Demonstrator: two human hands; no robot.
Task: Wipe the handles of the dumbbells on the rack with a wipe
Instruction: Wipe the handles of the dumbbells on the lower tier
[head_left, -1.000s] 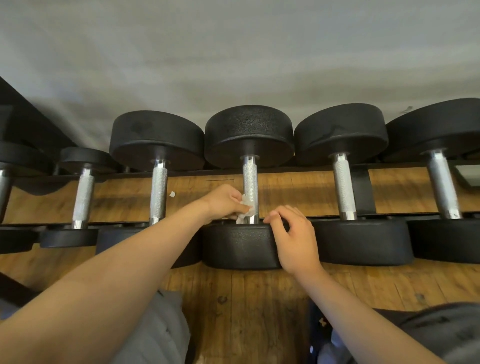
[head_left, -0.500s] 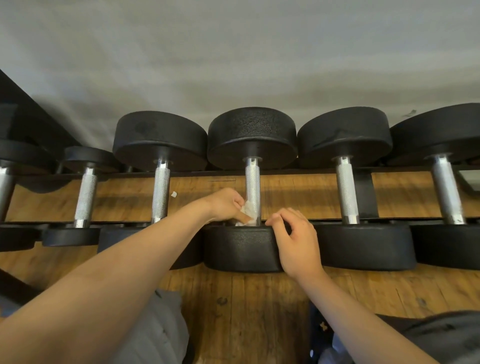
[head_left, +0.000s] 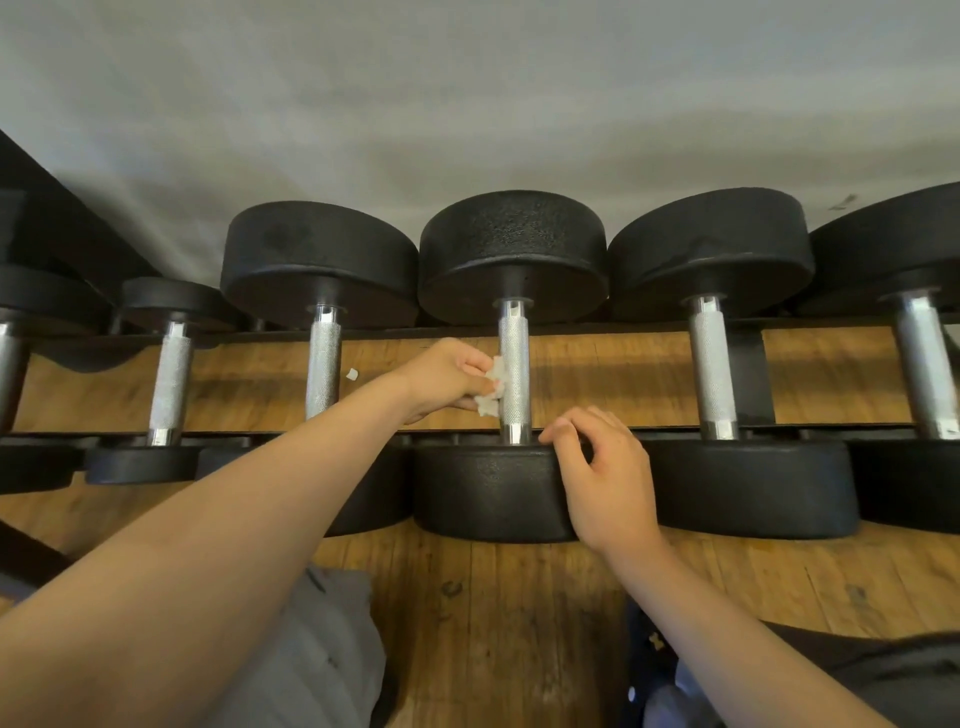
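I see the rack (head_left: 754, 374) running edge to edge, both ends cut off, with dumbbells lying side by side across its rails and the outermost ones clipped by the frame. On the middle dumbbell (head_left: 511, 249) my right hand (head_left: 608, 478) grips the near head, fingers curled over its top rim. My left hand (head_left: 447, 376) pinches a crumpled white wipe (head_left: 491, 395) against the left side of the knurled handle (head_left: 513, 364). The wipe hides those fingertips.

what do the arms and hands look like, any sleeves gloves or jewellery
The left forearm and right forearm are bare, with no sleeve in view. The left hand and right hand wear no gloves, and no watch, band or ring shows on either.
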